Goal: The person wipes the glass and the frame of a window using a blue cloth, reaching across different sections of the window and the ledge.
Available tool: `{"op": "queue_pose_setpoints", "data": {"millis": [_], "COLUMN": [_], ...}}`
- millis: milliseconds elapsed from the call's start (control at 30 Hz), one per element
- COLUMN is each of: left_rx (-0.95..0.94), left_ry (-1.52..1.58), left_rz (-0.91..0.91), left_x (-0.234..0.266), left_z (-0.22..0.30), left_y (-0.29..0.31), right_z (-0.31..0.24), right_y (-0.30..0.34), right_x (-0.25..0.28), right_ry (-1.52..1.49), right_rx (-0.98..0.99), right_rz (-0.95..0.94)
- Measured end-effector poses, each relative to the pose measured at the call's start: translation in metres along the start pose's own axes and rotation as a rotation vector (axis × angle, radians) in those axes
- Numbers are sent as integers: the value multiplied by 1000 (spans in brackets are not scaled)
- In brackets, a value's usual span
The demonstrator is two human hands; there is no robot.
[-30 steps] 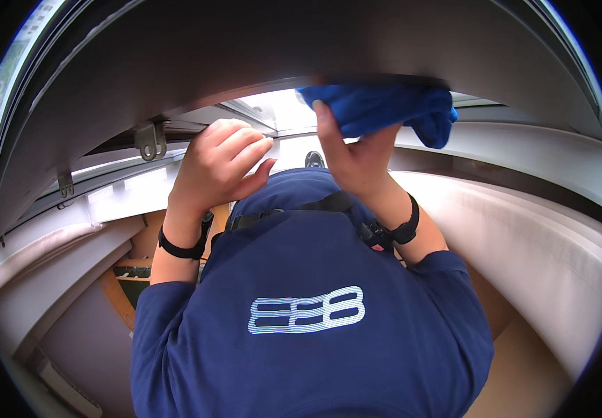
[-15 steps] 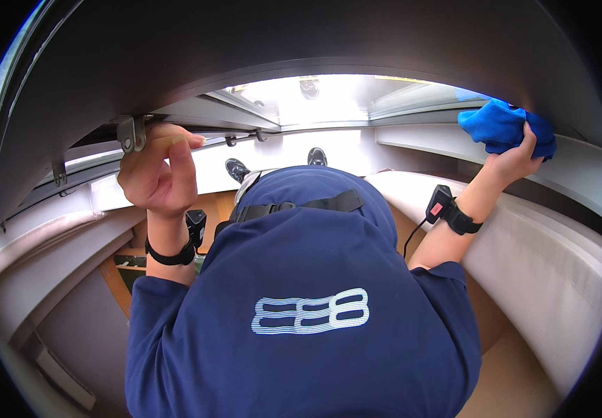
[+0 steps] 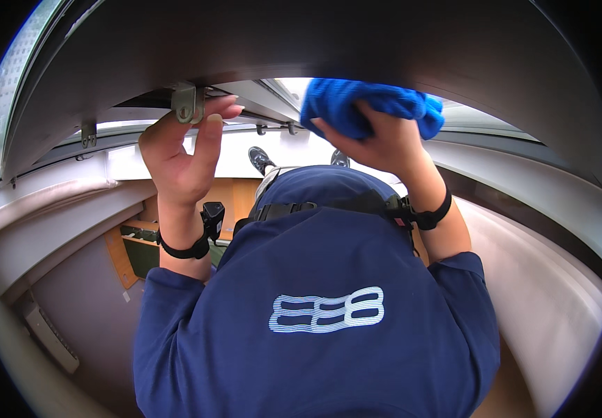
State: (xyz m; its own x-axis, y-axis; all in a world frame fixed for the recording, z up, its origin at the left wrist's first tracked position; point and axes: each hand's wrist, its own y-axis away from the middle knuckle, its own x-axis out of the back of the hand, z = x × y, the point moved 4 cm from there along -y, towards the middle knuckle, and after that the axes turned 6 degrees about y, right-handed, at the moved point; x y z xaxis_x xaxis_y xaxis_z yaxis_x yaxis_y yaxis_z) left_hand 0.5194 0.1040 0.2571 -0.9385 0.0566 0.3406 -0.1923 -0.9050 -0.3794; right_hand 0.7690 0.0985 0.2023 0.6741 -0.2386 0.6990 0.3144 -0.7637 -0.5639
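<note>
At the lower edge of a dark panel [image 3: 301, 42], my left hand [image 3: 186, 157] bends its fingers behind a small metal bracket [image 3: 188, 104]. Its thumb points up beside the bracket, with a gap between thumb and fingers. A bunched blue cloth [image 3: 339, 104] is gripped in my right hand [image 3: 384, 143], just under the same panel edge and right of the bracket. The panel hides the cloth's upper side, so I cannot tell what it touches there. Each wrist wears a black strap with a small box.
A second bracket [image 3: 89, 136] hangs from the panel further left. Dark hooks [image 3: 292, 128] stick out from the window frame [image 3: 273, 97] ahead. A pale padded ledge [image 3: 524, 258] runs along my right side. Below on the left are a grey floor [image 3: 92, 306] and a wooden frame [image 3: 121, 258].
My right hand has carried the blue cloth from the far right toward the middle. My left hand stays by the bracket, while the whole view has shifted to the left.
</note>
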Motion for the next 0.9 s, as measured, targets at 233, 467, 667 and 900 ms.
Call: {"op": "queue_pose_setpoints", "data": {"millis": [233, 467, 667, 900], "left_rx": [40, -39, -23, -2], "left_ry": [193, 198, 303, 306], "left_rz": [-28, -44, -8, -19], "left_x": [-2, 6, 5, -1], "left_z": [-9, -13, -19, -9], "left_y": [2, 5, 3, -3], "right_z": [-13, 71, 114, 51], "right_y": [-16, 70, 101, 51], "right_x": [-42, 107, 133, 38], "right_ry": [-26, 282, -206, -163], "right_rx": [71, -235, -813, -375], "right_rz": [-6, 565, 1250, 745]}}
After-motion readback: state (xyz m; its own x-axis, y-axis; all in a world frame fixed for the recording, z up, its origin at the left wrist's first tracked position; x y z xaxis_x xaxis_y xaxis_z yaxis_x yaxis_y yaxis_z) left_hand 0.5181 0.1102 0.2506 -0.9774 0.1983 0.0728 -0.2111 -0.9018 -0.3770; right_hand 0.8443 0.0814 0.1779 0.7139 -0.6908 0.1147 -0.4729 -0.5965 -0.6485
